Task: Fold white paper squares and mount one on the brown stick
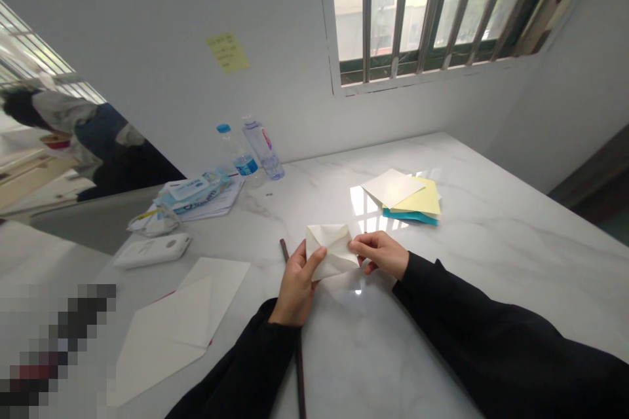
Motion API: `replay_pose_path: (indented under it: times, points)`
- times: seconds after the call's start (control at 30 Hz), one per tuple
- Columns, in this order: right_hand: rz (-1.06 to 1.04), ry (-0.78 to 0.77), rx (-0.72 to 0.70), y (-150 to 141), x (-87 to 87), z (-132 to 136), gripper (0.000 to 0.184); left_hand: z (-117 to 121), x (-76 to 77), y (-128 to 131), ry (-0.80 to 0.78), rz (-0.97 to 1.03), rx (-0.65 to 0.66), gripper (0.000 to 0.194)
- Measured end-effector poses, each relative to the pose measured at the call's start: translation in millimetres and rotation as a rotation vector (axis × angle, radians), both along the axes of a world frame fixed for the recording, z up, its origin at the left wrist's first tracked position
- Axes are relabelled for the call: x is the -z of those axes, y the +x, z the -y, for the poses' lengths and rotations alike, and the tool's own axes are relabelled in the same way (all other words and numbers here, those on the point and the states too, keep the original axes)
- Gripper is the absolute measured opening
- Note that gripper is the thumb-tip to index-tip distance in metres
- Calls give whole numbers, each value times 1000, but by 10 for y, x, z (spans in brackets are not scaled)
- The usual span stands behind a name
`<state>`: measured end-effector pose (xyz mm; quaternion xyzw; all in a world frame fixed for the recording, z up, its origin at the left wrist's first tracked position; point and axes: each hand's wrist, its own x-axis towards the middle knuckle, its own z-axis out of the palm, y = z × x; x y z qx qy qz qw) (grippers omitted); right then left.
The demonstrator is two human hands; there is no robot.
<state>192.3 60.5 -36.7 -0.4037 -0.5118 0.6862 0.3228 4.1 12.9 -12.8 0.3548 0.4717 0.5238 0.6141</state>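
Snugly, folded paper point(331, 252) between both grips point(297, 291) point(378, 255)

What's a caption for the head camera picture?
Left hand and right hand hold folded white paper over a marble table.

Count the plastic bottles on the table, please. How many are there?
2. A blue-capped plastic bottle and a clear plastic bottle stand side by side on the marble table, near the wall, behind the papers. None seems hidden.

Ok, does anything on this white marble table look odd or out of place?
Yes: a thin dark rod lies on the white marble table, running under the left hand; it looks odd beside the folded white paper.
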Motion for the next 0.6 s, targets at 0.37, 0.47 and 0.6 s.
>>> replay_pose_path:
  times: [0.37,0.47,0.6]
  points:
    - [-121,-26,91,22,-97,32,74,-9,-7,-36,13,-53,-71,69]
    - [-62,45,100,23,-77,43,98,-9,-16,-28,44,-67,-94,71]
    - [56,126,163,-23,15,51,102,6,-16,-6,59,-75,-55,72]
